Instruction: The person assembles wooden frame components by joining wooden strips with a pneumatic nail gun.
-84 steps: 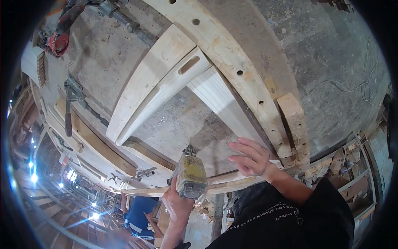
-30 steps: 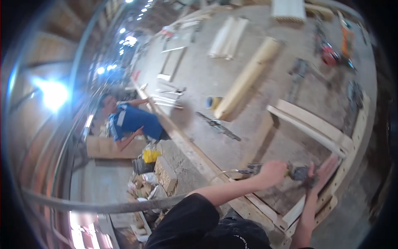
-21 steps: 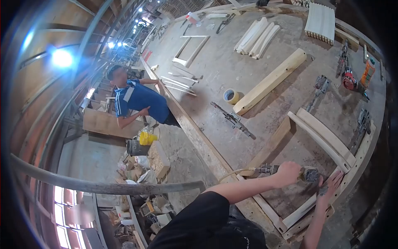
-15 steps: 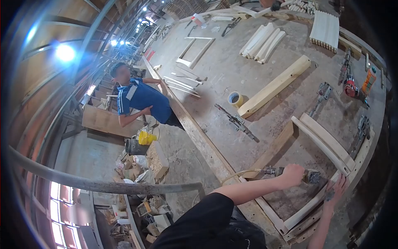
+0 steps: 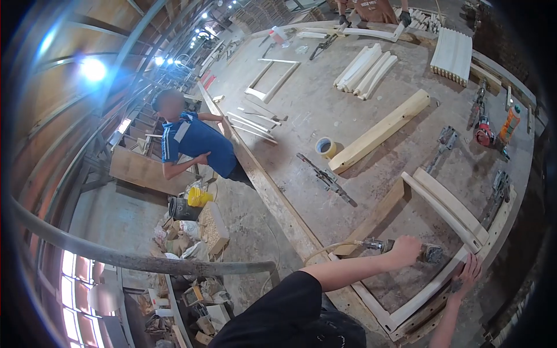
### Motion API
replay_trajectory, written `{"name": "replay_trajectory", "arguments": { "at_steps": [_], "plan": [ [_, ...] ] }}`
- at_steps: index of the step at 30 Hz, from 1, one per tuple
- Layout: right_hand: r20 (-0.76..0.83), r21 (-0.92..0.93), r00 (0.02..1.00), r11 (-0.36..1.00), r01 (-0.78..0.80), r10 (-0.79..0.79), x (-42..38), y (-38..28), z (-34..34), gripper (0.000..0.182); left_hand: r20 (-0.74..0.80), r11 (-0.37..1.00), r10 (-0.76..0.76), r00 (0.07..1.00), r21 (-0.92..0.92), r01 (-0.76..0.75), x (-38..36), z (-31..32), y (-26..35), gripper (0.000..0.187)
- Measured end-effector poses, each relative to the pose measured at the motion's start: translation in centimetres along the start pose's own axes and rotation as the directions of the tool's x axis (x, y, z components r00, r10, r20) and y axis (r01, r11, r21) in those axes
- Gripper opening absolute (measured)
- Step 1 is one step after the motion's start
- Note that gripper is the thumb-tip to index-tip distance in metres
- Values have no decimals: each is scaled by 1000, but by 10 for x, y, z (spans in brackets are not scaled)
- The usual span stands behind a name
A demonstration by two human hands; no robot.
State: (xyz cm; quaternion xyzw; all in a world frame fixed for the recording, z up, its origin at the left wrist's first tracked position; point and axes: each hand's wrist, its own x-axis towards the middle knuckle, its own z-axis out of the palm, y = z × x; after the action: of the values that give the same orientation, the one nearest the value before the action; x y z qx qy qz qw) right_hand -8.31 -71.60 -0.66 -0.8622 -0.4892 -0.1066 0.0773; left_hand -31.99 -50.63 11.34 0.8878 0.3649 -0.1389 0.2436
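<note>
My left hand is closed around a pneumatic tool, whose dark round head points right over the wooden frame. A hose runs from the tool's back end. My right hand lies with fingers stretched out on the corner of the pale wooden frame, just right of the tool head. A dark patch shows near its thumb side. Two curved pale rails form the frame's upper right side, and a wider board lies at its upper left.
A thick beam, a tape roll, metal clamps and an orange bottle lie on the table. A person in blue leans at its left edge. Another person's gloved hands hold wood at the far side.
The view has shifted slightly, so the table items appear lower and to the left. More of the far person and the wood they hold now shows. My hands keep nearly the same places on tool and frame.
</note>
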Motion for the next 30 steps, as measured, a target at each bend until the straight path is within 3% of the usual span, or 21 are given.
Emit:
{"name": "replay_trajectory", "arguments": {
  "at_steps": [8, 11, 12, 13, 15, 16, 17, 18, 19, 21, 24, 25, 27, 30],
  "plan": [
    [-31, 9, 999, 1000, 19, -19, 0, -3, 2, 49, -18, 1000, 20, 1000, -9, -20, -5, 0, -1, 15],
    [-251, -10, 959, 991, 133, -131, -14, 23, 56, 41, 27, 994, 28, 999, 101, -31, 0, 10, -9, 15],
    [-130, 70, 991, 997, -22, 31, -15, -11, 11, 39, 81, 988, 30, 996, 147, -42, 3, 11, -10, 15],
    [-260, 132, 965, 991, -10, 44, -14, -32, -7, 40, 108, 984, -5, 994, 178, -15, -6, -11, -1, 16],
    [-136, 396, 979, 914, -85, 150, -22, -74, -56, 39, 174, 989, 38, 984, 133, -62, -2, -15, -16, 23],
    [-63, 618, 955, 763, -189, 288, -32, -97, -66, 41, 261, 986, -20, 965, 167, -25, 4, -25, -15, 25],
    [167, 753, 935, 571, -326, 312, -33, -113, -96, 40, 304, 993, -11, 953, 118, -26, 8, -31, -17, 28],
    [117, 718, 920, 608, -339, 374, -54, -131, -76, 37, 328, 995, -62, 943, 97, 32, 11, -45, -8, 37],
    [159, 743, 903, 554, -375, 398, -62, -142, -81, 35, 332, 996, -50, 942, 82, 24, 22, -35, -25, 44],
    [415, 830, 773, 149, -538, 480, -80, -164, -87, 33, 355, 991, 45, 934, 105, -88, 36, -41, -25, 44],
    [719, 695, 572, -402, -596, 395, -85, -178, -79, 37, 287, 957, 34, 957, 267, -114, 36, -66, 25, 43],
    [768, 631, 557, -521, -575, 316, -81, -181, -78, 41, 263, 922, 67, 963, 352, -160, 32, -72, 35, 43],
    [827, 453, 548, -728, -515, 127, -66, -163, -78, 50, 277, 820, 134, 952, 508, -263, 36, -79, 64, 46],
    [789, 321, 614, -873, -367, 32, -28, -122, -102, 67, 232, 658, 471, 851, 550, -514, 52, -64, 75, 50]
  ]
}}
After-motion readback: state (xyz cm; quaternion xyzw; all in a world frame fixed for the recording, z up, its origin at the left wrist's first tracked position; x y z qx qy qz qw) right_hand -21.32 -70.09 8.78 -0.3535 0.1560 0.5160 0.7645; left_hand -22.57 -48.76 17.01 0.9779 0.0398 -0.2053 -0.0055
